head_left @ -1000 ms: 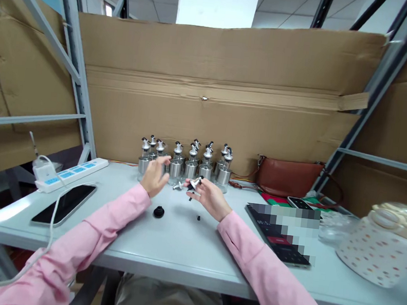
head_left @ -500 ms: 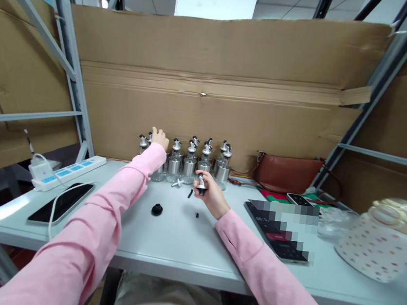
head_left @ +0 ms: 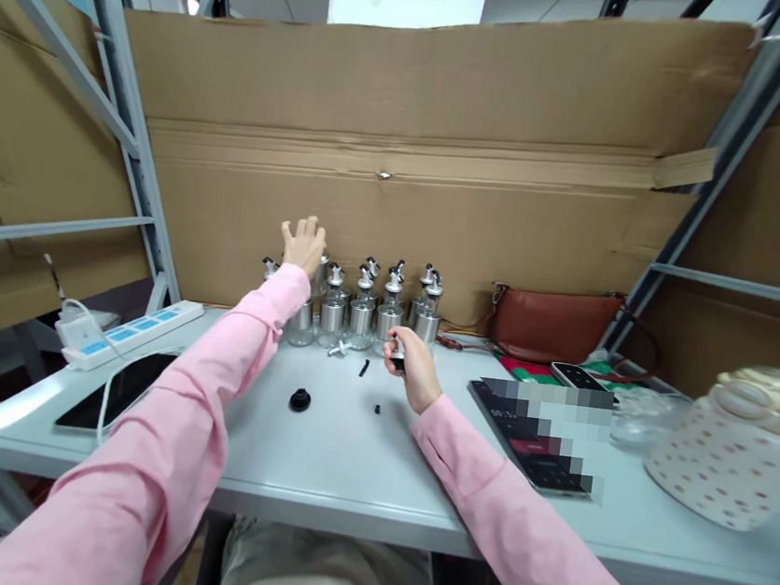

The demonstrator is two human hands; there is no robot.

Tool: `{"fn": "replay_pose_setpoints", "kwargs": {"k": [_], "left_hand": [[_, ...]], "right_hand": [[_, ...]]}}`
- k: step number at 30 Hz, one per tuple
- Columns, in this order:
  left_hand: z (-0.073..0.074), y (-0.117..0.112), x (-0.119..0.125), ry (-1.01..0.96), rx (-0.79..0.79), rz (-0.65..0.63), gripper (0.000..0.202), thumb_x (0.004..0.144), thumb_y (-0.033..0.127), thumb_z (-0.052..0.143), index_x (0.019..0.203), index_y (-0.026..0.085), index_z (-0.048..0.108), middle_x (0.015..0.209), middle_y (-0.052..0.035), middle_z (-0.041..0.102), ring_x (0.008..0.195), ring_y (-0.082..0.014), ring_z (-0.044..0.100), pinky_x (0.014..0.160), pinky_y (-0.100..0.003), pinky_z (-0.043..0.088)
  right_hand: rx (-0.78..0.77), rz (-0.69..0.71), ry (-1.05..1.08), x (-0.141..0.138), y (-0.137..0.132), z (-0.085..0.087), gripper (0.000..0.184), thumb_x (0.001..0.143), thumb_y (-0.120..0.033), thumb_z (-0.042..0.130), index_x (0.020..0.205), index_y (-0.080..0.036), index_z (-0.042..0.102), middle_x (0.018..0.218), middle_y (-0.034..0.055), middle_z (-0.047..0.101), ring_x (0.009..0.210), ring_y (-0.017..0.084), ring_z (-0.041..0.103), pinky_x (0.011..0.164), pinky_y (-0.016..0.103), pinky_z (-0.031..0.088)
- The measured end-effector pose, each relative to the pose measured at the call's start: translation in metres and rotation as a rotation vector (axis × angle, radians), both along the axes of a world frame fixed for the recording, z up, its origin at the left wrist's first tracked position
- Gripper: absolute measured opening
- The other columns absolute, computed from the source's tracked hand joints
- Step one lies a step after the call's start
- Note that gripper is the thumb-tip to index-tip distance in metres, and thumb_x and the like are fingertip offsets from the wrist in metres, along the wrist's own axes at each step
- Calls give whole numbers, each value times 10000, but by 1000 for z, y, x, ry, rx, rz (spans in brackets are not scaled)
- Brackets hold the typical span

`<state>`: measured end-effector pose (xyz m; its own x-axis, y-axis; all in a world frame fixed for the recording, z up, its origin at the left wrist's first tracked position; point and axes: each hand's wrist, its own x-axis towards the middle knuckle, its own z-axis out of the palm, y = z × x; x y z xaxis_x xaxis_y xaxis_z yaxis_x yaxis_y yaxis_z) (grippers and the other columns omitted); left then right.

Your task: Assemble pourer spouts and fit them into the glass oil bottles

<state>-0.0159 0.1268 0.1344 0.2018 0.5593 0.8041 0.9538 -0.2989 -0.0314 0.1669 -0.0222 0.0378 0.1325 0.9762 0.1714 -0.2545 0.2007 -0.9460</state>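
Observation:
My left hand [head_left: 304,247] is raised over the left end of a cluster of glass bottles [head_left: 361,316] with steel sleeves and chrome pour spouts. Its fingers curl over the far side, hidden in part; a steel-sleeved bottle [head_left: 323,272] shows beside it, higher than its neighbours, seemingly in its grasp. In front of the cluster, my right hand [head_left: 415,369] is closed around a chrome pourer top [head_left: 398,357] with a black base. A round black cap [head_left: 300,400], a small black plug [head_left: 378,409], a short black tube [head_left: 364,368] and a white plastic piece [head_left: 339,349] lie on the table.
On the left of the white table [head_left: 327,473] are a power strip [head_left: 139,331] and a dark tablet [head_left: 112,392] with a white cable. To the right lie a dark phone-like device [head_left: 521,439], a brown bag [head_left: 555,326] and a dotted container [head_left: 730,453]. Cardboard [head_left: 412,98] walls the back.
My left hand has risen, and a steel-sleeved bottle beside it appears higher. My right hand has moved slightly to the right with the pourer top turned in its fingers.

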Motion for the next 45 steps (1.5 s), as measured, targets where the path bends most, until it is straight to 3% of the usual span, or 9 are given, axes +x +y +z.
{"fn": "replay_pose_setpoints", "kwargs": {"k": [4,8,11,16,20,28,33,38,45], "left_hand": [[40,-6,-3,-488,285,-199,196,893,310,364,950,146,455,1210,-148,368,1142,-236,383,978,-441,296],[57,-26,0,-891,348,-670,301,926,436,152,998,198,322,1027,-71,438,811,-108,550,726,-287,481],[30,-69,8,-856,144,-934,277,907,476,239,962,216,319,903,-15,474,685,-73,572,610,-218,475],[-51,-143,25,-805,-278,-1130,287,855,473,411,854,196,337,794,23,461,580,-68,584,563,-208,454],[-87,-159,31,-801,-431,-1203,277,853,452,424,857,189,336,846,11,465,622,-75,594,603,-220,456],[-111,-166,38,-797,-444,-1238,216,880,405,384,901,201,319,892,2,430,691,-90,592,673,-262,456],[-114,-171,40,-836,-426,-1252,239,861,400,430,931,216,294,923,-4,427,682,-86,580,677,-269,460],[-107,-175,42,-869,-577,-1210,538,735,371,627,1098,219,260,817,7,487,661,-119,561,631,-262,461],[-111,-170,42,-850,-658,-1218,453,755,364,584,1089,184,336,709,21,513,636,-126,543,617,-258,439]], "right_hand": [[19,-44,74,2,3,-1,235,679,-403,498,655,-197,388,430,-51,465,353,67,386,373,193,251],[60,-11,120,3,3,0,289,719,-437,468,613,-202,337,408,-40,454,362,81,390,386,211,276],[131,18,94,2,2,1,269,734,-411,468,624,-205,335,429,-34,467,386,93,425,406,221,297],[268,-38,155,-6,0,4,209,730,-356,488,747,-220,331,481,-84,454,433,92,469,473,220,349],[289,20,181,-11,-5,10,158,713,-252,458,807,-221,334,476,-110,401,435,90,489,493,218,355],[346,-20,176,-18,-33,24,52,696,-167,366,731,-200,387,427,-102,309,359,85,435,419,211,314],[531,18,130,-30,-43,53,62,735,-157,347,706,-192,389,461,-87,309,398,71,445,433,200,325],[528,264,-11,-46,-32,81,66,770,-164,326,760,-195,383,472,-88,323,404,69,427,435,197,336],[522,387,-85,-49,-31,75,86,732,-131,356,774,-189,403,454,-93,335,396,69,411,439,204,321]]}}
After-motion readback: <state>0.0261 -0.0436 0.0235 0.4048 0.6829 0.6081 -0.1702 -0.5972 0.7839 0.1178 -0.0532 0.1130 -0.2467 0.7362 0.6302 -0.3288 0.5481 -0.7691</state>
